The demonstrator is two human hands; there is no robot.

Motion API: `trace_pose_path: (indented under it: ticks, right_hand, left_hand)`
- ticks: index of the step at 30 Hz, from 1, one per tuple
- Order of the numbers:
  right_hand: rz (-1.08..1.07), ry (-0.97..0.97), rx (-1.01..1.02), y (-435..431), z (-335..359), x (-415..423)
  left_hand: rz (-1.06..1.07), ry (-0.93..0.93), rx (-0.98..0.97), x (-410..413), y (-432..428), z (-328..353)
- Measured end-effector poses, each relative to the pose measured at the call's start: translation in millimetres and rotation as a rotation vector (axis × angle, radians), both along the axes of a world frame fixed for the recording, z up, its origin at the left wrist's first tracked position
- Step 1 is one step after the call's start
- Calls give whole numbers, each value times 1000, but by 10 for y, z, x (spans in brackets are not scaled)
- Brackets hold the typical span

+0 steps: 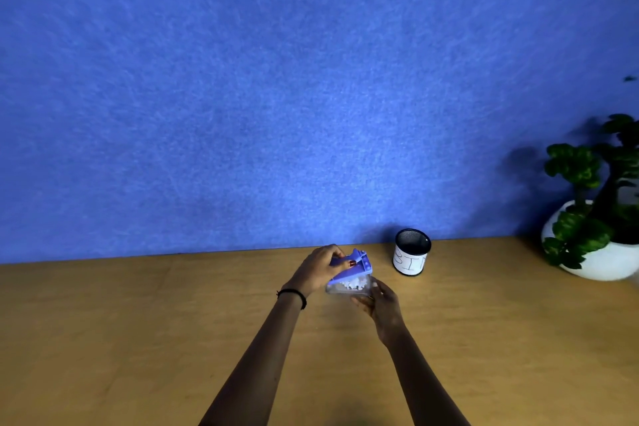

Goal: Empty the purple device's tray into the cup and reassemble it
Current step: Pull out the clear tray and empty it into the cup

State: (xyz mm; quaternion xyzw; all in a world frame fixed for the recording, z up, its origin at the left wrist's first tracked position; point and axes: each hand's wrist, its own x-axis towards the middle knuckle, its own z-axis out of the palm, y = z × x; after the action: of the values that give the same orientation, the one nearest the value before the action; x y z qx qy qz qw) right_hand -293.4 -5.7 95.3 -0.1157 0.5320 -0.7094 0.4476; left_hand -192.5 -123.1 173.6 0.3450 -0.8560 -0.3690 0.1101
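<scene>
The purple device (pixel 356 266) is held above the wooden table, tilted, with my left hand (pixel 320 270) gripping its purple top from the left. Under it sits its clear tray (pixel 349 289) with white bits inside. My right hand (pixel 380 301) holds the tray from below and from the right. A gap shows between the purple top and the tray on the near side. The cup (pixel 411 258), a black mesh pot with a white label reading BIN, stands upright on the table to the right of the device, near the wall.
A blue felt wall (pixel 276 97) rises straight behind the table's far edge. A potted green plant in a white bowl (pixel 601 256) stands at the far right. The wooden table (pixel 138 339) stretches wide to the left and toward me.
</scene>
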Motion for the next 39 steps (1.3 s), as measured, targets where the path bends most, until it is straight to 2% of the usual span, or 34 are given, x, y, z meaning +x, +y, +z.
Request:
trace_pose_path:
  ticks: [12,17,22,29,31,34,39]
  right_hand:
    - [-160,47,47,-82,-4,-318]
    - [-342,-39,-1,-167,-4,-569]
    - [-570,-11,83,-262,-34,-913]
    - [-761,127,151,-377,-73,-1298]
    - [-777,174,224,-419,-83,-1387]
    - [-758,358,448,-481,-78,-1501]
    - [-641,716,638,-545,14,-1555]
  left_hand:
    - [178,145,61,-40,-160,-55]
    - [220,192,75,-50,-225,-123]
    - [248,201,140,-79,-306,-230]
    - [286,121,214,-99,-436,-467]
    - [294,112,216,-104,-472,-525]
    - [299,100,213,-101,-528,-596]
    - [311,85,229,-106,-582,-661]
